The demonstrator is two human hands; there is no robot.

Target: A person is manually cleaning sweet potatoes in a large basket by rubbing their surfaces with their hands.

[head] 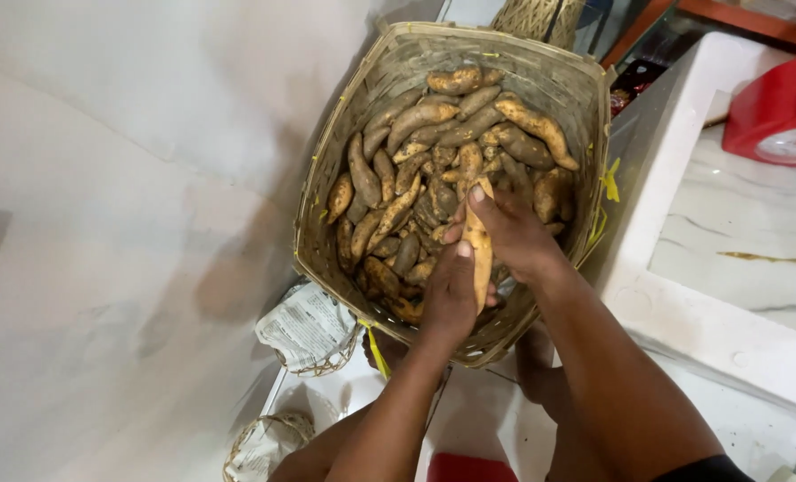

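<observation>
Head view, looking straight down: both hands meet over a tall woven basket (335,152) filled with sweet potatoes (434,152). One pale, long sweet potato (480,254) is held between them, just above the heap and toward the near side of the basket. Its long axis runs almost straight away from the person, one tip pointing to the far rim, the other toward the near rim.

Left hand (450,295) comes up from below and grips the near end, fingers closed around it with the thumb laid along the top. Right hand (514,234) comes in from the right side and clamps the far half, thumb pressed near the far tip and the other fingers curled underneath, mostly hidden. Both hands touch it, so neither is nearer; the right covers more of its length.

Room: the basket's right wall stands just beside the right wrist, and the near rim runs under both forearms. Open space lies to the left and far side, above the other sweet potatoes. Right of the basket, a white ledge (684,295) stands close by. Left of it, the pale floor (103,268) is wide open, with a crumpled printed bag (304,326) near the basket's near-left corner.
</observation>
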